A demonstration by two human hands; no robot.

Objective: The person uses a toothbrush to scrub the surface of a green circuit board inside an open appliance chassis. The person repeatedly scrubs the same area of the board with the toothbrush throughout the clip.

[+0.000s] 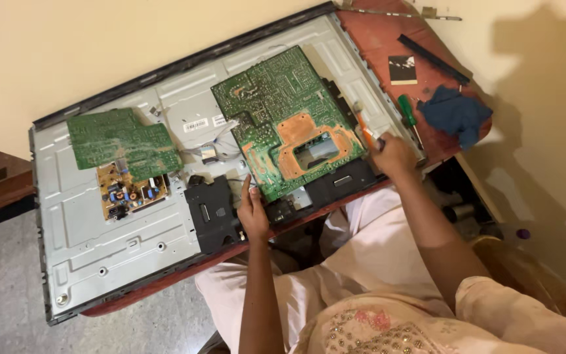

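Nearest, a lap in pale cloth, both forearms reaching up over it

Left hand (pixel 254 213) at the near edge of the opened flat-screen back panel (pixel 86 236), thumb up against the lower corner of the large green circuit board (pixel 283 111), fingers curled beside the black plastic block (pixel 212 213); grip narrow, pressing rather than wrapped round anything

Right hand (pixel 394 156) at the board's right corner, grip closed round an orange-handled tool (pixel 365 134), tip aimed down at the board's edge

Large green circuit board lying tilted on the grey metal panel, copper-toned patch and a rectangular cut-out near its lower middle

Further left on the panel, a smaller green board (pixel 122 141) overlapping a tan power board (pixel 132 193) studded with components

Beyond the right hand, on the red tabletop (pixel 375 39): a green-handled screwdriver (pixel 407 111), a crumpled blue cloth (pixel 456 115), a small dark card (pixel 402 69), a long black strip (pixel 433 59)

Farthest, plain cream wall
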